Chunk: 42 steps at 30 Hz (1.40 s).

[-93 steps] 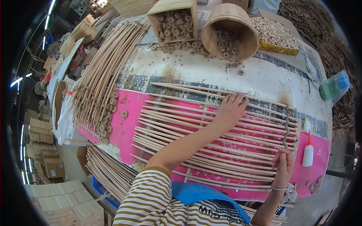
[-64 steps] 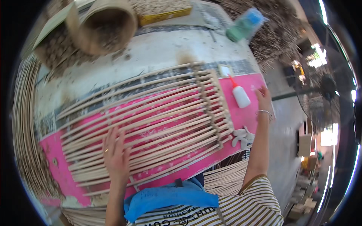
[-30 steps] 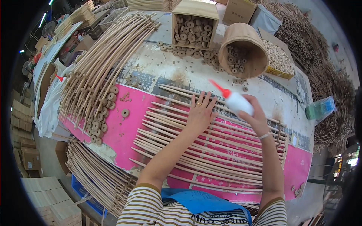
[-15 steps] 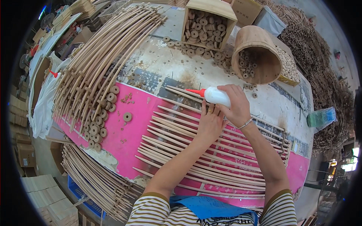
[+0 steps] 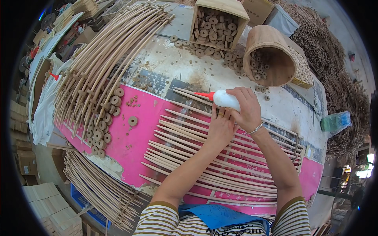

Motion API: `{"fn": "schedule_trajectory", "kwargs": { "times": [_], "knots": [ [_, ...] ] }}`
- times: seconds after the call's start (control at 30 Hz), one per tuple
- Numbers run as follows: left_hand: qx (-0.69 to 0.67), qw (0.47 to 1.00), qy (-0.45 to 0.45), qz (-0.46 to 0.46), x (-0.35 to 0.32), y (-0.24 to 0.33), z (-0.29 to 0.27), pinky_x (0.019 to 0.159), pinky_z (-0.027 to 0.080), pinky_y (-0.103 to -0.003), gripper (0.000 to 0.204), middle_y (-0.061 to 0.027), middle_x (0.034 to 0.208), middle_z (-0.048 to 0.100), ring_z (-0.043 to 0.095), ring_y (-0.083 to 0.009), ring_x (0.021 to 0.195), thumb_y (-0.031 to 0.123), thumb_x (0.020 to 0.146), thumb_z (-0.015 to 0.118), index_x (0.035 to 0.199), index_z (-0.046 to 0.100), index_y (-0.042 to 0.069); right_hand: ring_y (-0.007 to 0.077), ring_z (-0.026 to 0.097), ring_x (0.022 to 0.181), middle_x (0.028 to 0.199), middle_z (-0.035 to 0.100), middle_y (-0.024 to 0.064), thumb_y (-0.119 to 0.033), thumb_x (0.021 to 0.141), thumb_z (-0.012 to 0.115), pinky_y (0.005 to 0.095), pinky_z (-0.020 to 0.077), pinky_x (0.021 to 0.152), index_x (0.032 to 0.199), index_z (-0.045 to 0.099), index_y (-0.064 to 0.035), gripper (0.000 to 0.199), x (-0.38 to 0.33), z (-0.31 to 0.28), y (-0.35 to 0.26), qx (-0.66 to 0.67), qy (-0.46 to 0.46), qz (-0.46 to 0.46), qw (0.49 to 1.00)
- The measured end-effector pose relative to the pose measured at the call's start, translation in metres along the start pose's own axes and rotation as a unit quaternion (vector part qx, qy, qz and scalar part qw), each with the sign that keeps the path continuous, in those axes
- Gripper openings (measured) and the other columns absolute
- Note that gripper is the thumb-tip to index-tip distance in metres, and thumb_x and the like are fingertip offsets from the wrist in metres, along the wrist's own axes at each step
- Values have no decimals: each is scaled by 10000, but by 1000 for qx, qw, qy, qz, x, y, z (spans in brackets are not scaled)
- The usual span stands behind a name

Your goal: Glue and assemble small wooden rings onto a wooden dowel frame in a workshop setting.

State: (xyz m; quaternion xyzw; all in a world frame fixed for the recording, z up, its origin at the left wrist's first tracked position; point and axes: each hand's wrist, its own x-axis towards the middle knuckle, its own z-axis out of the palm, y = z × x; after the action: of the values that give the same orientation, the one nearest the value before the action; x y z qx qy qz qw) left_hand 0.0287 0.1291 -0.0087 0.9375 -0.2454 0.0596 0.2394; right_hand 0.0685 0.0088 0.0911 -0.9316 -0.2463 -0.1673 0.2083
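My right hand (image 5: 247, 111) is closed around a white squeeze bottle (image 5: 226, 100). The bottle lies on its side in the grip, and its red nozzle (image 5: 204, 95) points left, over the tips of the farthest wooden rods (image 5: 185, 93). Just below the bottle, my left hand (image 5: 221, 126) rests on the rods with its fingers stretched forward and slightly apart; the bottle and right hand partly cover the fingertips. More slim, pale rods (image 5: 177, 140) lie side by side under both forearms, tapered ends to the left. Whether glue is coming out is too small to tell.
At left, a pile of rods with crosspieces (image 5: 106, 59) lies beside loose wooden rings (image 5: 101, 135). A wooden box of rings (image 5: 214, 29) and a tipped wooden bucket (image 5: 269, 57) stand at the back. Pink sheeting (image 5: 143, 106) covers part of the table; a greenish plastic container (image 5: 335, 124) sits at right.
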Motion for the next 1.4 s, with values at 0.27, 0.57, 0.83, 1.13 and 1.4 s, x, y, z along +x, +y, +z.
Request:
{"fn": "schedule_trajectory", "kwargs": {
  "times": [0.27, 0.57, 0.83, 1.13, 1.4],
  "knots": [
    [9, 1000, -2, -6, 1, 2, 0, 1294, 128, -657, 653, -252, 1541, 493, 382, -416, 1528, 381, 997, 654, 1489, 539, -34, 363, 594, 1103, 1155, 654, 139, -84, 681, 759, 448, 486, 967, 1199, 663, -79, 527, 0, 2, 1, 1, 7, -3, 1000],
    [5, 1000, 21, -2, -1, -1, 7, 1286, 151, -666, 624, -258, 1512, 510, 396, -436, 1510, 363, 986, 664, 1454, 571, -39, 351, 604, 1103, 1158, 668, 122, -95, 691, 798, 436, 490, 959, 1203, 677, -89, 527, -1, 7, -1, 7, 12, 6, 1000],
    [1, 998, 55, 7, -1, 0, 6, 1280, 176, -663, 602, -248, 1494, 521, 404, -449, 1499, 346, 973, 683, 1437, 592, -25, 302, 589, 1120, 1157, 661, 56, -106, 681, 833, 412, 463, 926, 1220, 676, -131, 562, -7, 4, 4, 8, 10, 15, 1000],
    [-18, 997, 76, 2, -2, -1, 13, 1258, 230, -662, 461, -224, 1371, 615, 495, -428, 1429, 310, 966, 686, 1327, 671, 24, 296, 595, 1111, 1130, 653, 42, -115, 666, 862, 410, 458, 913, 1217, 679, -132, 581, -4, 0, -7, 17, 6, 9, 1000],
    [-10, 998, 67, 6, -2, -2, 9, 1233, 275, -643, 553, -208, 1309, 681, 566, -405, 1354, 310, 926, 716, 1371, 628, -6, 286, 599, 1089, 1118, 654, 37, -115, 667, 861, 404, 455, 901, 1214, 682, -140, 576, -8, -2, -7, 6, -17, 6, 1000]
  ]
}}
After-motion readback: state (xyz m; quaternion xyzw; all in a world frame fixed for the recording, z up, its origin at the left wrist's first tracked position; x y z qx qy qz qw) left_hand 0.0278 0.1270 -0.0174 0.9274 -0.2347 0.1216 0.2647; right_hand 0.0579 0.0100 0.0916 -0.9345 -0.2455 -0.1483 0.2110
